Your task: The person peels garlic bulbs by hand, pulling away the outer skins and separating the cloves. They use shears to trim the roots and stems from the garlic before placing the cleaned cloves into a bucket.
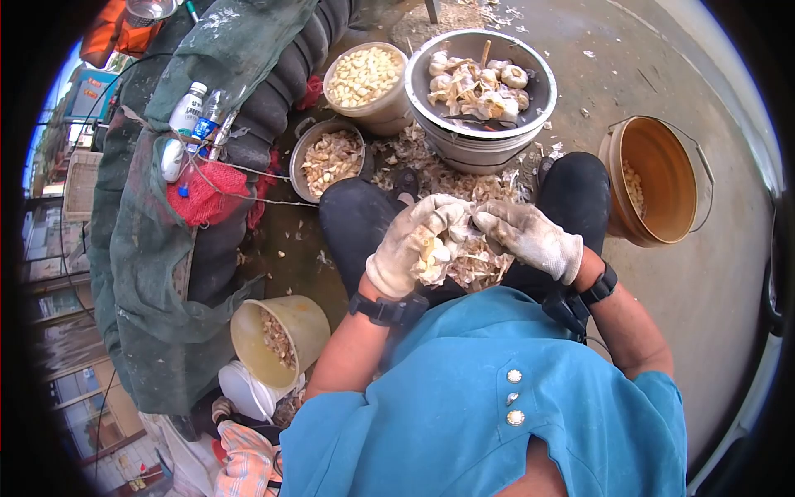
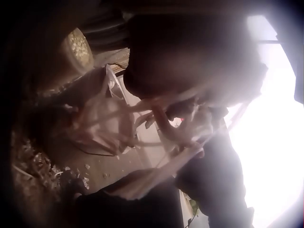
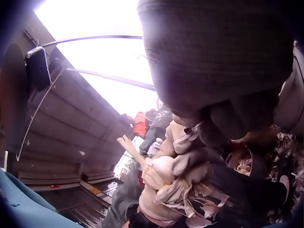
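Gloved in pale, dirty fabric, the left hand (image 1: 414, 246) grips a garlic bulb (image 1: 432, 258) above the lap, its fingers curled round it. The right hand (image 1: 534, 240), also gloved, meets it from the other side; its fingertips and thumb pinch at the bulb's upper part. A long dry stem (image 3: 129, 148) and loose papery skins (image 3: 202, 202) stick out from the bulb (image 3: 160, 172) in the right wrist view. There the right hand (image 3: 218, 61) is a large dark shape, its fingers partly hidden. The left wrist view is blurred, its details unclear.
A bowl (image 1: 421, 87) of whole bulbs sits ahead, beside a tub (image 1: 401, 116) of peeled cloves and a smaller basin (image 1: 300, 178). An orange-brown bucket (image 1: 675, 195) stands right, a tilted pale bucket (image 1: 308, 327) left. Skins (image 1: 489, 186) litter the ground between the knees.
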The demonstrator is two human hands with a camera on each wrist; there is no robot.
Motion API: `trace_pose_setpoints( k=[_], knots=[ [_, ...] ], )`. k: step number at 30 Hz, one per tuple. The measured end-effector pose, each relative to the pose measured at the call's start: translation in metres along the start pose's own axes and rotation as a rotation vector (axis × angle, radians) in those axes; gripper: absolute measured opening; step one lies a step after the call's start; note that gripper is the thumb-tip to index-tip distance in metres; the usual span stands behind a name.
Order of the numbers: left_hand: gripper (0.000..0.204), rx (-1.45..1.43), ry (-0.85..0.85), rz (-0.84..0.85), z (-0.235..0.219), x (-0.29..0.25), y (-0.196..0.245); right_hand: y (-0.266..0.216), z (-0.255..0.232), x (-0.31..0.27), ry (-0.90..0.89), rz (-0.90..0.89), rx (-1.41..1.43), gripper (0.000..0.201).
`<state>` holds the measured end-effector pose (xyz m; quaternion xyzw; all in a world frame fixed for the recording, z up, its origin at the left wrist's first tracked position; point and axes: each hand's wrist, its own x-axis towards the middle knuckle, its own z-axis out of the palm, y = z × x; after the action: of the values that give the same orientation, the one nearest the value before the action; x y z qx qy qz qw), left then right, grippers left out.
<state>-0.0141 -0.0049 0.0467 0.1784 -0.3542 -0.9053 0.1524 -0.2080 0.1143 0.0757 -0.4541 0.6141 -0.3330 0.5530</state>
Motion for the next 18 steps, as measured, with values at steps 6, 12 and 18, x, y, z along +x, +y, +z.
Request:
trace_pose_setpoints(
  k=[6, 12, 18],
  knots=[
    [0.036, 0.054, 0.074, -0.034, 0.002, -0.003, -0.004, -0.004, -0.001, -0.002, 0.010, -0.003, -0.099, 0.037],
    [0.034, 0.117, 0.013, -0.071, -0.003, -0.007, 0.000, 0.000, -0.002, -0.003, 0.039, -0.130, -0.087, 0.036],
    [0.037, 0.755, -0.078, 0.182, 0.004, 0.001, 0.011, 0.008, 0.002, -0.001, 0.036, -0.101, -0.305, 0.023]
  ],
)
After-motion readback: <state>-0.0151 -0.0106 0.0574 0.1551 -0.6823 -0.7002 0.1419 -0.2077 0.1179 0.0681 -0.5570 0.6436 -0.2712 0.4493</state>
